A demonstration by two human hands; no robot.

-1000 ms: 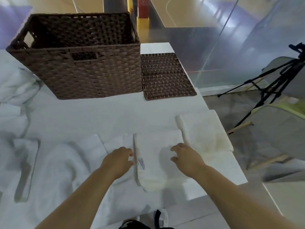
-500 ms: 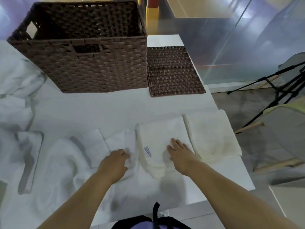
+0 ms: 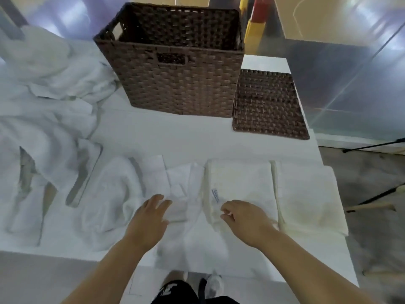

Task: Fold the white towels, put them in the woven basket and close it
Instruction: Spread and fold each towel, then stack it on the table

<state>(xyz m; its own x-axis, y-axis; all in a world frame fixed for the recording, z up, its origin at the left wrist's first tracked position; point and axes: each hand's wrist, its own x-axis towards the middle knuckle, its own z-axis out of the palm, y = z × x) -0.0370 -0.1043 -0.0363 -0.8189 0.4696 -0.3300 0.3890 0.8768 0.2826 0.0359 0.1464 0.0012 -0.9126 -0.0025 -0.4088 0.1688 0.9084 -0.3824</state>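
Note:
Near the table's front edge lies a folded white towel with a small label. My right hand has its fingers curled on that towel's near left corner. My left hand rests with straight fingers on a smaller rumpled white towel just left of it. A second folded towel lies flat on the right. The brown woven basket stands open at the back, and I cannot see its bottom. Its flat woven lid lies on the table to the basket's right.
A heap of unfolded white towels covers the left side of the white table. More loose towel lies left of my left hand. Tripod legs stand on the floor beyond the table's right edge.
The view has swung left and down. My right hand slid back from flat on the folded towel to its near left corner and curled its fingers. My left hand has straightened its fingers.

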